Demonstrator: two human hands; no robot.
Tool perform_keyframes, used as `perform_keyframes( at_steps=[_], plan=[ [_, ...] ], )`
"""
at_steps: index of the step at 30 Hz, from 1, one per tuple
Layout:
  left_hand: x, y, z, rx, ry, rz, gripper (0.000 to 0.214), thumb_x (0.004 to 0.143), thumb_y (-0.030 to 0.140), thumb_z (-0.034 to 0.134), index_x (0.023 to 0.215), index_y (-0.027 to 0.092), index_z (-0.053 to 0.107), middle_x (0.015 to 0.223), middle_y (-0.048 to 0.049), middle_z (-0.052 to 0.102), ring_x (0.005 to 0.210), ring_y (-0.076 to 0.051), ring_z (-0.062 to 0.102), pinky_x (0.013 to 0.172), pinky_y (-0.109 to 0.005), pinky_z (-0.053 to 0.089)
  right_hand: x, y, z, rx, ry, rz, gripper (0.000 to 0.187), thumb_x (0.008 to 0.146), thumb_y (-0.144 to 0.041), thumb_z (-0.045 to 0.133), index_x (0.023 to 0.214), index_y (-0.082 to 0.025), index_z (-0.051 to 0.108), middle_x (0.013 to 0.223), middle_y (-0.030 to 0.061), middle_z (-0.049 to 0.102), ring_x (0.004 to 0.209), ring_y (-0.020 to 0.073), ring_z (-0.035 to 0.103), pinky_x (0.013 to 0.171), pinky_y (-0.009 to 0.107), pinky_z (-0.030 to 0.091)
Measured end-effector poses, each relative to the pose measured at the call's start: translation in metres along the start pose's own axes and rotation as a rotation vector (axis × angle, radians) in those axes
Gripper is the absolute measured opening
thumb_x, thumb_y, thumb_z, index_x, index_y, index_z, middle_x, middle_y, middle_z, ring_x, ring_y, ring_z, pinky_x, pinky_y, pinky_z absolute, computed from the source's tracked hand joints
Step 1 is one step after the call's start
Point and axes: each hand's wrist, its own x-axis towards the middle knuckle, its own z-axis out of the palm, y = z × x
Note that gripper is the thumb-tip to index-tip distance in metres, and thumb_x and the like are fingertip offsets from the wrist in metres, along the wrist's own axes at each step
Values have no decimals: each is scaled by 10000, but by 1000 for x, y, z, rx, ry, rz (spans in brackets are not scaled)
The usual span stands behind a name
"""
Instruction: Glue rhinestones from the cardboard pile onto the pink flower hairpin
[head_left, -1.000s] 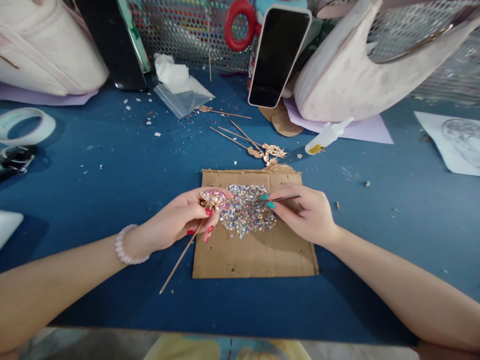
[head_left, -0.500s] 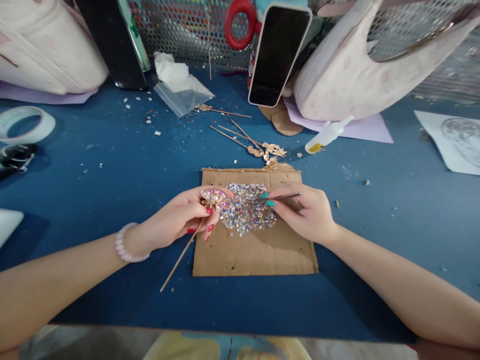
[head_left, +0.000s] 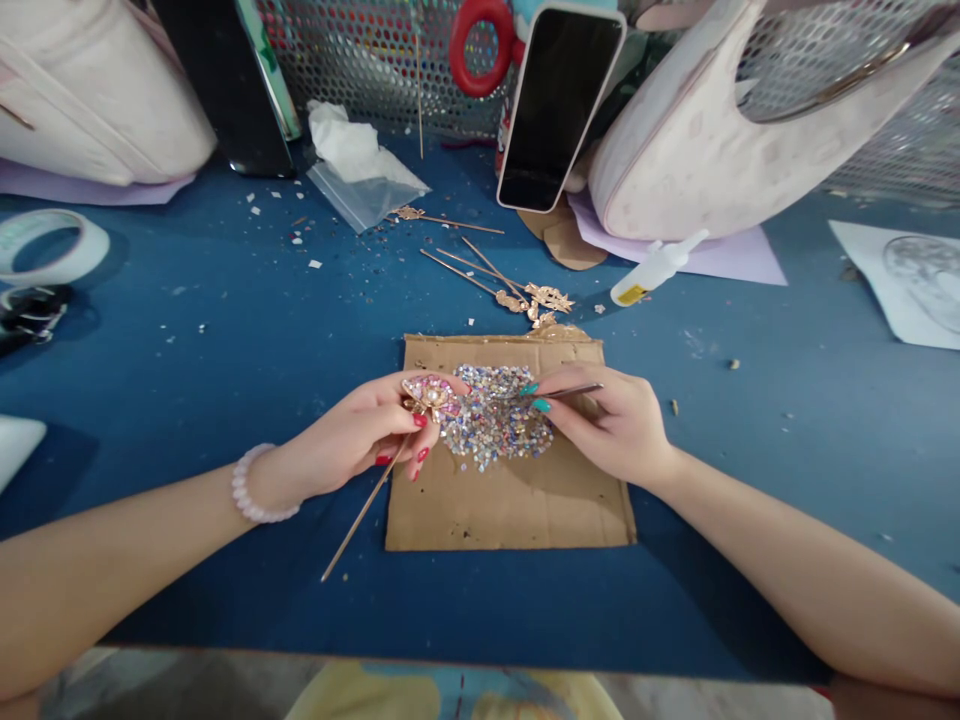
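Observation:
My left hand pinches a gold hairpin by its jewelled head, and the pin's long stem slants down to the left. A thin metal tool is pinched in my right hand, its tip over a heap of small sparkling rhinestones. The stones lie on a brown cardboard sheet on the blue table. Both hands rest at the cardboard's upper part, on either side of the heap.
Several more gold hairpins lie behind the cardboard, with a small white glue bottle to their right. A phone leans at the back between pale bags. A tape roll sits far left, a plastic bag with tissue behind.
Almost nothing differs; both hands and the cardboard sit a few pixels higher in the picture, and the grips are the same.

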Motion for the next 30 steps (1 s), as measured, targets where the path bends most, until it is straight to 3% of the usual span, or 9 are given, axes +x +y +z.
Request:
perform_keyframes(
  at_steps=[30],
  plan=[
    [0,-1,-2,53,-2,10,632,772,143,534,1404,125,508,562,61,566,469,-118,549,446,-238,267,0,0,0,7,0,-11,145,888,-151,636,910,-228,757,883,15,801,740,141,757,602,222,599]
  ],
)
